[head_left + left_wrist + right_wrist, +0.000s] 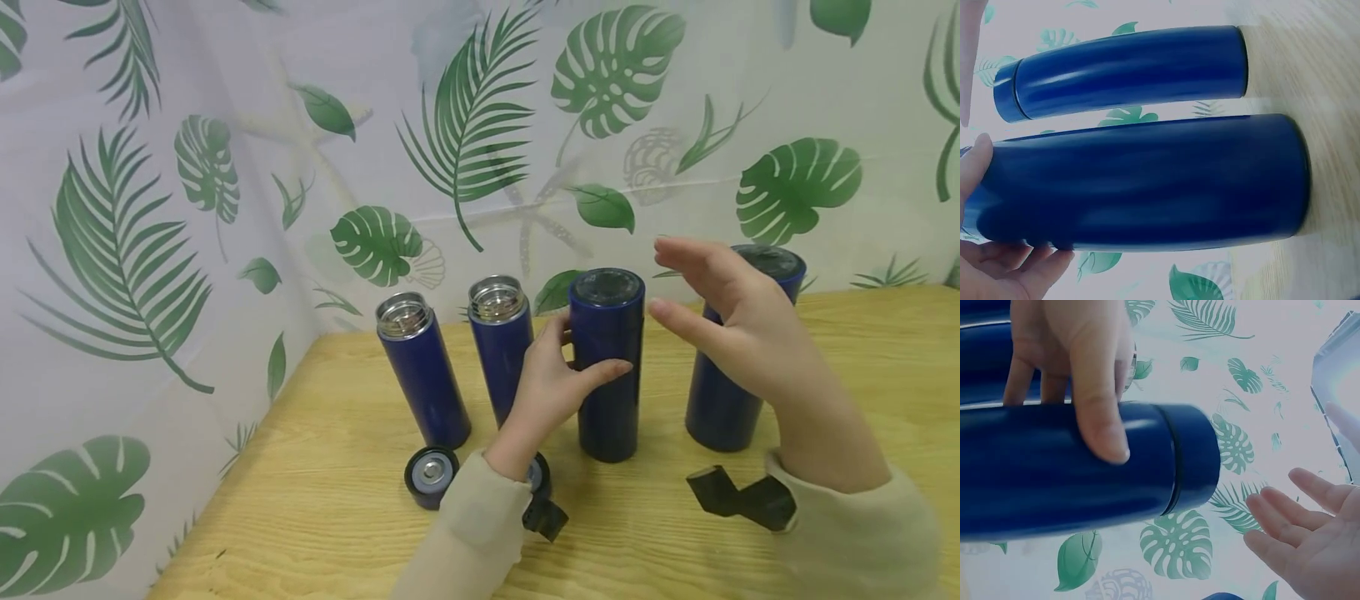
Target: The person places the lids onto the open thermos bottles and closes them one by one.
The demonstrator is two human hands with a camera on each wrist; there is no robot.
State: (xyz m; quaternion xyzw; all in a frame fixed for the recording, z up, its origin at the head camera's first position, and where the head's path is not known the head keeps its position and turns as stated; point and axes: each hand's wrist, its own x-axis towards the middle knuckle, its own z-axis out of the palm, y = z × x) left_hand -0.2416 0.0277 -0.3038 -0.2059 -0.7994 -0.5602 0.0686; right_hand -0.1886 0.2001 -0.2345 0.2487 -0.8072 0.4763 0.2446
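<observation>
My left hand [551, 379] grips a dark blue thermos bottle [609, 417] around its upper body, thumb across the near side and fingers behind. This bottle stands upright with its lid [1200, 456] on. To its right, my right hand [742, 329] is raised with fingers spread and nothing in them, apart from the lid in the right wrist view. Behind that hand stands another lidded blue thermos bottle [722, 408], partly hidden. Left of the gripped bottle are two lidless ones, an outer bottle [427, 387] and an inner bottle [498, 342], showing steel necks.
On the wooden table [300, 500], a removed black lid [431, 473] lies underside up before the outer lidless bottle. A second lid [538, 475] is mostly hidden by the left sleeve [476, 525]. A leaf-patterned cloth [300, 250] hangs close behind the bottles.
</observation>
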